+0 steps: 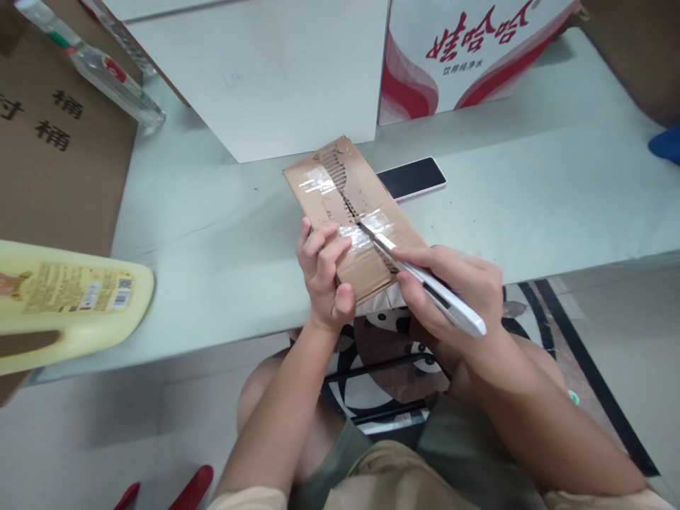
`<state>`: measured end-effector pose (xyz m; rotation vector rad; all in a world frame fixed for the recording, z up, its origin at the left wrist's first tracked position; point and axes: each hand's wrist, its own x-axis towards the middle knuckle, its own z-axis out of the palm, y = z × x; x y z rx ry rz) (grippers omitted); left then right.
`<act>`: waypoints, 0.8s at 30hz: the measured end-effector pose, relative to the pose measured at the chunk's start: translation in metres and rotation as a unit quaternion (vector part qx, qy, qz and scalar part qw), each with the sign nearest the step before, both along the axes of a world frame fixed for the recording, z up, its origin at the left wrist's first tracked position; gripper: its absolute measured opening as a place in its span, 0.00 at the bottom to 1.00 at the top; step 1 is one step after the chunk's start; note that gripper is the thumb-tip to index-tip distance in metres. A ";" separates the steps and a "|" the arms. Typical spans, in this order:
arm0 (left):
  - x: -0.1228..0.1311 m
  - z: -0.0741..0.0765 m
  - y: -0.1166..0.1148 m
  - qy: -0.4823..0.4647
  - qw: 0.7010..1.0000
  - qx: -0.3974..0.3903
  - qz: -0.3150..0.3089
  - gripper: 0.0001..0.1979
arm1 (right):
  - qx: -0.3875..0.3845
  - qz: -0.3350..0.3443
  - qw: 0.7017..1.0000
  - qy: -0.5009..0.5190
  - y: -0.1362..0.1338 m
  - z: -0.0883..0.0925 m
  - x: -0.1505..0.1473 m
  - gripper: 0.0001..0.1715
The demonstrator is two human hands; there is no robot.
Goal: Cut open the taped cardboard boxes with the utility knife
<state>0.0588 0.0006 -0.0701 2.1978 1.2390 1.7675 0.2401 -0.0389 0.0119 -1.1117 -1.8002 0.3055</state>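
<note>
A flat cardboard box point(366, 184) lies at a slant on the table's near edge, with strips of clear tape across it and a torn patch showing the corrugation. My right hand point(462, 290) grips a white utility knife point(435, 283), its blade tip at the tape over the dark slit in the middle of the box. My left hand point(326, 276) is at the box's left edge, fingers curled over the top face and thumb near the lower corner, holding it. The underside of the box is hidden.
A smartphone point(417, 177) lies just right of the box. Behind stand a large white box point(276, 78) and a red-and-white carton point(425, 78). On the left are a yellow jug point(127, 283), a clear bottle point(117, 78) and a brown carton point(64, 177).
</note>
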 end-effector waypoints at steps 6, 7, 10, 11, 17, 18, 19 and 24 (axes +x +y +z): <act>0.001 0.002 0.000 -0.002 1.000 -0.005 -0.029 0.25 | -0.026 -0.022 0.999 0.006 -0.005 0.008 0.002 0.08; 0.001 0.001 0.000 -0.001 1.000 -0.006 -0.028 0.25 | -0.025 -0.023 0.999 0.005 -0.006 0.009 0.002 0.08; 0.002 0.000 0.001 -0.006 0.999 -0.002 -0.038 0.26 | -0.015 -0.043 0.999 0.009 -0.006 0.010 0.002 0.09; 0.003 -0.001 0.001 -0.010 0.999 0.002 -0.043 0.26 | -0.016 -0.045 0.999 0.007 -0.005 0.010 0.002 0.09; 0.001 -0.006 0.007 -0.010 0.999 0.014 -0.036 0.27 | -0.032 -0.033 0.999 0.012 -0.009 0.019 0.009 0.08; 0.000 -0.006 0.007 -0.010 0.999 0.014 -0.035 0.27 | -0.027 -0.033 0.999 0.019 -0.012 0.022 0.012 0.09; -0.001 -0.006 0.007 -0.009 0.999 0.011 -0.035 0.27 | -0.026 -0.033 0.999 0.027 -0.016 0.023 0.016 0.09; -0.003 -0.001 -0.002 0.022 0.999 0.016 -0.045 0.32 | 0.039 -0.120 0.982 0.140 -0.017 0.006 0.030 0.09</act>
